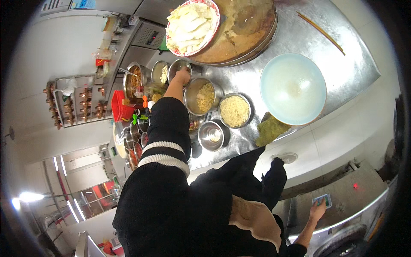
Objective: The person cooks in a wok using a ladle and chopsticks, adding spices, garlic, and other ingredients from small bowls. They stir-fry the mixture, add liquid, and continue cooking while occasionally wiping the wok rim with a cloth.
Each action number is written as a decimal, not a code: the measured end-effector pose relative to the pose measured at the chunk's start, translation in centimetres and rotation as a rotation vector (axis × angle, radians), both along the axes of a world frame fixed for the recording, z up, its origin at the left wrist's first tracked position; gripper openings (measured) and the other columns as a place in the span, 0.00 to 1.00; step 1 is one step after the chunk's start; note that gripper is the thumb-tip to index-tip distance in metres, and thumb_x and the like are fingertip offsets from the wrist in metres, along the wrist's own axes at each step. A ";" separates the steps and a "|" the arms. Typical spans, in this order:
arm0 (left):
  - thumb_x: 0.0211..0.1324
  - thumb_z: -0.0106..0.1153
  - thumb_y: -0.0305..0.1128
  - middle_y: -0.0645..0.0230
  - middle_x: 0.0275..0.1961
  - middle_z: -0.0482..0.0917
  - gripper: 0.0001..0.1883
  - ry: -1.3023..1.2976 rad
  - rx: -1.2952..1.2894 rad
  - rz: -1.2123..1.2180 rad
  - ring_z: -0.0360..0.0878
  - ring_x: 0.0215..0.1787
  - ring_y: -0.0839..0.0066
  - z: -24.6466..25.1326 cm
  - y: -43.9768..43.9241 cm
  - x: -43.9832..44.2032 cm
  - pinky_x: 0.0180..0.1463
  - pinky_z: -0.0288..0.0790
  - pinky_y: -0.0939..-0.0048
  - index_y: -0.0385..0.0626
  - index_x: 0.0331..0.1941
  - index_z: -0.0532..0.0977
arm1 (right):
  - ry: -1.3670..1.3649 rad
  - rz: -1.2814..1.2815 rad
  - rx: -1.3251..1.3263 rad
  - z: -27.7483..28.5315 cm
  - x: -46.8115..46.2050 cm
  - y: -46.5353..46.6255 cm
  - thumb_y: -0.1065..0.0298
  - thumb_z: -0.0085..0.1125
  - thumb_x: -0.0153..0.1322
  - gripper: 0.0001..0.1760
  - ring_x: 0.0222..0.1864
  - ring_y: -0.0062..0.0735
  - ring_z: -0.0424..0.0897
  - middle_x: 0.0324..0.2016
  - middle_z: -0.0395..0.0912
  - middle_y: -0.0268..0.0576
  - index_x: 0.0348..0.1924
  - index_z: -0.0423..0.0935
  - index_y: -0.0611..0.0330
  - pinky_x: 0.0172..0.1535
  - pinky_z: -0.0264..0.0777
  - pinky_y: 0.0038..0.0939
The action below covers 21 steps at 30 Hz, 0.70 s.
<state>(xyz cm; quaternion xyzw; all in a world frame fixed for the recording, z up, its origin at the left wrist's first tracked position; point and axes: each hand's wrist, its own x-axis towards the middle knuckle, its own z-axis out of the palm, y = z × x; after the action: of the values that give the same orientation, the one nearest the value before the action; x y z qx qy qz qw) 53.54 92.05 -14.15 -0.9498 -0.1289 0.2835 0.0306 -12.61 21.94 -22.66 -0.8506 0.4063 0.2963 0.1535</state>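
My left hand [183, 76] reaches over the counter into a small metal bowl [175, 66]. Its fingers are partly hidden, and whether they grip the rim or something inside does not show. Around it are a metal bowl with pale pieces [163, 74], a larger metal bowl of yellowish chopped food [205, 96] and a bowl full of finely chopped pale food [234, 110]. Out to the lower right, my right hand [318, 208] holds a small flat rectangular object [322, 200], pale at the edge with green and blue, above a metal surface [343, 202].
A plate of pale leaf pieces [191, 27] overlaps a round wooden chopping block [240, 35]. Chopsticks [321, 33], a large pale-blue bowl [292, 89] and a green cloth [271, 130] lie nearer the right. Bottles, a red container [120, 104] and an emptier metal bowl [211, 136] crowd the left.
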 end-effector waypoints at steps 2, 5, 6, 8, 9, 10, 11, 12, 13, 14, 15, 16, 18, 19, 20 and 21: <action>0.64 0.49 0.34 0.40 0.62 0.77 0.28 0.043 -0.018 -0.056 0.74 0.65 0.43 -0.1 0.3 -0.2 0.66 0.69 0.53 0.47 0.70 0.67 | -0.236 -0.070 -0.012 5.4 0.8 1.6 0.67 0.59 0.76 0.29 0.65 0.57 0.73 0.63 0.75 0.59 0.68 0.69 0.66 0.67 0.65 0.47; 0.65 0.49 0.35 0.43 0.60 0.77 0.28 -0.014 0.040 -0.338 0.74 0.61 0.47 1.0 1.3 1.0 0.62 0.69 0.56 0.47 0.69 0.68 | -0.478 -0.336 -0.015 14.7 0.7 4.3 0.66 0.59 0.77 0.27 0.65 0.50 0.75 0.63 0.75 0.56 0.67 0.71 0.66 0.67 0.66 0.42; 0.66 0.49 0.36 0.44 0.59 0.77 0.27 0.030 -0.054 -0.436 0.74 0.60 0.49 0.9 0.8 2.6 0.61 0.69 0.57 0.47 0.69 0.68 | -0.571 -0.241 -0.140 17.5 0.3 4.7 0.66 0.59 0.77 0.25 0.63 0.47 0.76 0.62 0.76 0.55 0.65 0.72 0.67 0.66 0.66 0.39; 0.66 0.50 0.36 0.46 0.58 0.77 0.27 -0.059 -0.049 -0.558 0.74 0.57 0.51 0.5 -1.1 5.2 0.58 0.69 0.59 0.47 0.69 0.68 | -0.567 -0.415 -0.403 22.8 -2.1 5.0 0.68 0.61 0.75 0.23 0.61 0.51 0.77 0.59 0.78 0.55 0.63 0.75 0.65 0.66 0.67 0.42; 0.67 0.50 0.36 0.47 0.58 0.78 0.27 -0.081 -0.073 -0.589 0.74 0.56 0.52 0.3 -2.5 6.3 0.56 0.68 0.60 0.47 0.69 0.68 | -0.533 -0.374 -0.538 25.1 -3.8 4.4 0.68 0.62 0.73 0.23 0.61 0.55 0.76 0.58 0.78 0.57 0.61 0.76 0.63 0.66 0.67 0.45; 0.67 0.50 0.37 0.48 0.57 0.78 0.26 -0.109 -0.092 -0.603 0.74 0.55 0.54 0.2 -4.1 7.0 0.55 0.68 0.61 0.47 0.69 0.68 | -0.513 -0.325 -0.688 27.5 -6.3 4.0 0.68 0.62 0.72 0.23 0.62 0.55 0.75 0.59 0.77 0.57 0.60 0.76 0.63 0.67 0.66 0.45; 0.67 0.50 0.37 0.49 0.57 0.78 0.26 -0.139 -0.098 -0.589 0.74 0.54 0.55 0.1 -5.5 7.7 0.53 0.68 0.62 0.47 0.68 0.68 | -0.505 -0.360 -0.821 28.8 -8.1 2.6 0.67 0.62 0.72 0.24 0.63 0.55 0.74 0.59 0.76 0.55 0.60 0.76 0.62 0.67 0.66 0.46; 0.67 0.50 0.37 0.50 0.56 0.78 0.26 -0.162 -0.090 -0.561 0.74 0.53 0.56 0.4 -6.4 7.6 0.52 0.68 0.63 0.47 0.68 0.68 | -0.489 -0.338 -0.977 30.0 -10.5 1.6 0.68 0.63 0.71 0.23 0.63 0.54 0.74 0.59 0.77 0.52 0.59 0.77 0.62 0.66 0.67 0.46; 0.68 0.50 0.38 0.51 0.56 0.78 0.26 -0.195 -0.090 -0.524 0.74 0.51 0.58 0.6 -7.3 7.6 0.51 0.68 0.64 0.47 0.68 0.68 | -0.473 -0.426 -1.066 30.7 -12.5 0.3 0.66 0.63 0.70 0.23 0.61 0.52 0.75 0.58 0.77 0.50 0.58 0.77 0.61 0.64 0.68 0.45; 0.68 0.50 0.38 0.52 0.55 0.78 0.26 -0.230 -0.098 -0.483 0.74 0.50 0.59 1.1 -7.7 7.3 0.49 0.68 0.65 0.47 0.68 0.68 | -0.364 -0.483 -1.160 31.0 -14.4 -1.0 0.64 0.65 0.69 0.24 0.59 0.53 0.76 0.57 0.77 0.51 0.58 0.77 0.60 0.63 0.70 0.44; 0.68 0.51 0.38 0.53 0.55 0.78 0.25 -0.262 -0.119 -0.436 0.74 0.49 0.60 1.9 -8.3 6.6 0.48 0.68 0.66 0.46 0.68 0.68 | -0.204 -0.594 -1.170 30.8 -16.2 -2.2 0.59 0.67 0.67 0.29 0.60 0.56 0.74 0.60 0.75 0.52 0.61 0.75 0.59 0.63 0.69 0.48; 0.69 0.51 0.39 0.54 0.54 0.78 0.25 -0.296 -0.154 -0.380 0.74 0.48 0.62 2.4 -8.5 6.3 0.46 0.68 0.67 0.46 0.68 0.68 | -0.125 -0.660 -1.142 29.8 -17.3 -2.9 0.57 0.67 0.67 0.33 0.62 0.57 0.72 0.61 0.73 0.53 0.63 0.73 0.59 0.63 0.69 0.50; 0.69 0.51 0.39 0.56 0.53 0.78 0.25 -0.373 -0.253 -0.260 0.74 0.46 0.64 4.6 -10.0 4.6 0.43 0.67 0.69 0.46 0.68 0.68 | 0.015 -0.797 -1.056 28.1 -20.3 -5.3 0.54 0.68 0.67 0.37 0.66 0.59 0.68 0.65 0.68 0.54 0.66 0.69 0.58 0.64 0.67 0.55; 0.70 0.51 0.39 0.57 0.53 0.78 0.25 -0.410 -0.316 -0.196 0.74 0.44 0.65 5.8 -11.2 3.6 0.42 0.67 0.70 0.46 0.67 0.69 | 0.072 -0.878 -0.984 27.0 -21.6 -6.4 0.52 0.68 0.67 0.39 0.68 0.59 0.66 0.68 0.65 0.55 0.67 0.68 0.59 0.65 0.66 0.56; 0.70 0.51 0.40 0.58 0.52 0.78 0.25 -0.449 -0.399 -0.133 0.74 0.43 0.67 7.1 -12.8 2.4 0.41 0.67 0.71 0.46 0.67 0.69 | 0.019 -0.956 -0.886 26.1 -23.0 -7.5 0.54 0.67 0.68 0.36 0.64 0.58 0.72 0.64 0.72 0.56 0.65 0.68 0.59 0.62 0.71 0.52; 0.70 0.51 0.40 0.59 0.52 0.78 0.24 -0.484 -0.486 -0.074 0.74 0.42 0.68 8.6 -14.7 1.1 0.39 0.67 0.72 0.46 0.67 0.69 | 0.006 -1.007 -0.791 25.3 -24.4 -8.6 0.53 0.66 0.68 0.35 0.58 0.59 0.76 0.57 0.76 0.56 0.64 0.69 0.59 0.59 0.73 0.53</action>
<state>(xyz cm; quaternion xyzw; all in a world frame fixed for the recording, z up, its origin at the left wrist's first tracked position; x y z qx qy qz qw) 54.61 77.38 -5.56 -0.9730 -0.0265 0.0711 -0.2179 -37.00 13.32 2.62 -0.5470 0.8353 0.0179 -0.0527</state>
